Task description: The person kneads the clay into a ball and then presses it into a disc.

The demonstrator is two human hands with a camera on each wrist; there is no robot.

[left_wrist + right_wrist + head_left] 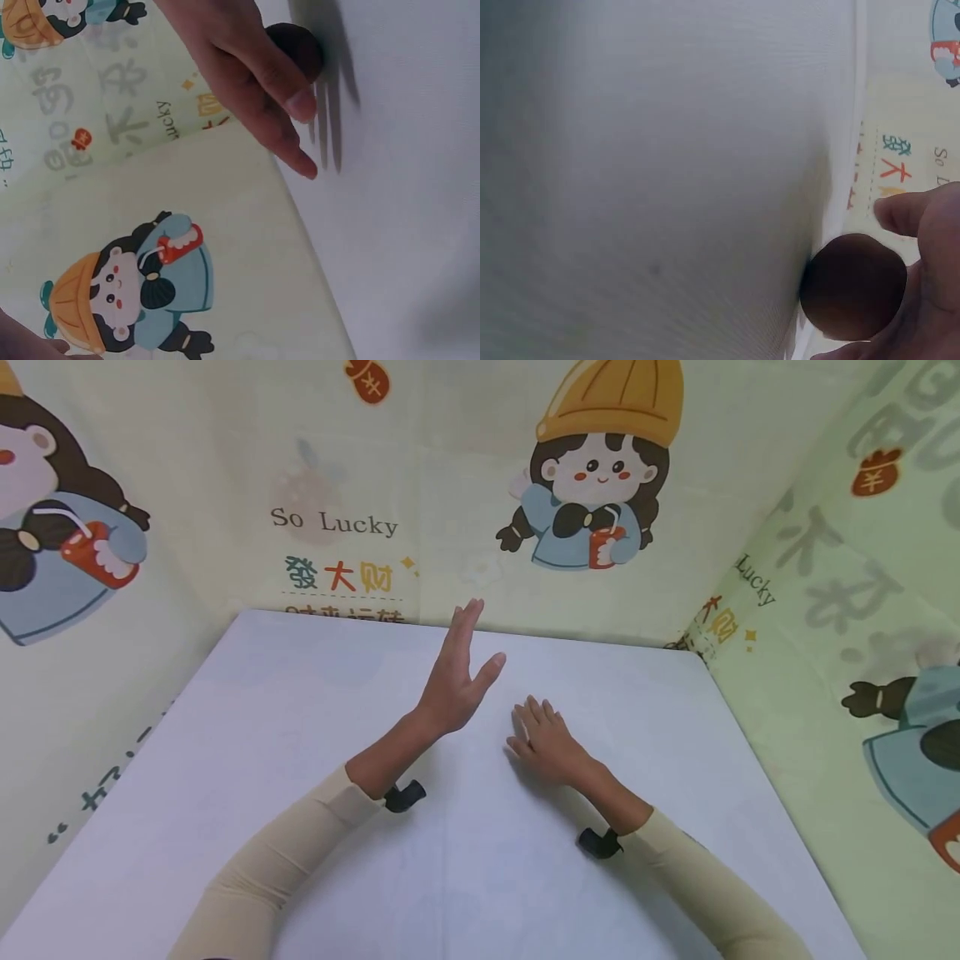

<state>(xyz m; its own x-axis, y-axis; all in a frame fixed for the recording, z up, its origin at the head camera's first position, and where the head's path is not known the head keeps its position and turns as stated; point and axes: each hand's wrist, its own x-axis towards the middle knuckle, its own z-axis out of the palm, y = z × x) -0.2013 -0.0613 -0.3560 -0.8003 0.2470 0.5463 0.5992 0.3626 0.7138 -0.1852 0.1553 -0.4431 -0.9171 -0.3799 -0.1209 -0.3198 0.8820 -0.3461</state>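
My left hand point(455, 685) is raised at the middle of the table, fingers straight together and thumb apart; nothing is in it. Lower and to its right, my right hand point(551, 747) lies palm down, fingers nearly straight and slightly spread. Beneath its palm is a dark brown round thing like a ball point(853, 286), hidden from the head view. From the left wrist view, part of this round thing point(296, 51) shows behind the right hand point(259, 71), close over the table. Its exact kind cannot be told. The left hand point(37, 341) just enters that view's lower corner.
A white table point(360, 877) stretches beneath both arms. Patterned cloth point(450, 468) with cartoon figures and lettering hangs behind it and along both sides. Small black wrist cameras point(406, 797) sit under the beige sleeves point(255, 877).
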